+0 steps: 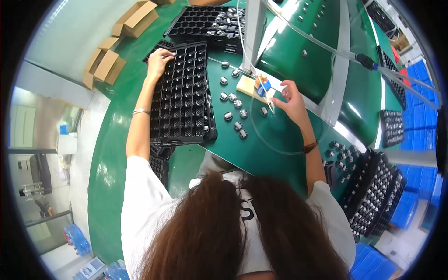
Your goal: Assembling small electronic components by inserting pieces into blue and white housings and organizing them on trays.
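My left hand (pixel 159 61) reaches to the far left corner of a black compartment tray (pixel 184 93). Its fingers are pinched together at a cell there; what they hold is too small to make out. Several cells of this tray have small shiny parts in them. My right hand (pixel 294 103) is over the bench with thumb and fingers apart, nothing seen between them. Close to its thumb are a thin white pointed piece (pixel 270 103) and a small blue-and-orange bottle (pixel 262 85) on a yellowish block (pixel 246 85). Between my hands, several silver-and-black cylindrical parts (pixel 238 103) lie loose.
A stacked tray (pixel 196 21) with a pile of parts stands at the far side. More trays (pixel 373 191) lean at the right beside loose parts. A green conveyor belt (pixel 298 60) runs beyond a white post (pixel 254 35). Clear tubing (pixel 322 44) crosses above the bench. Open cardboard boxes (pixel 107 65) stand left.
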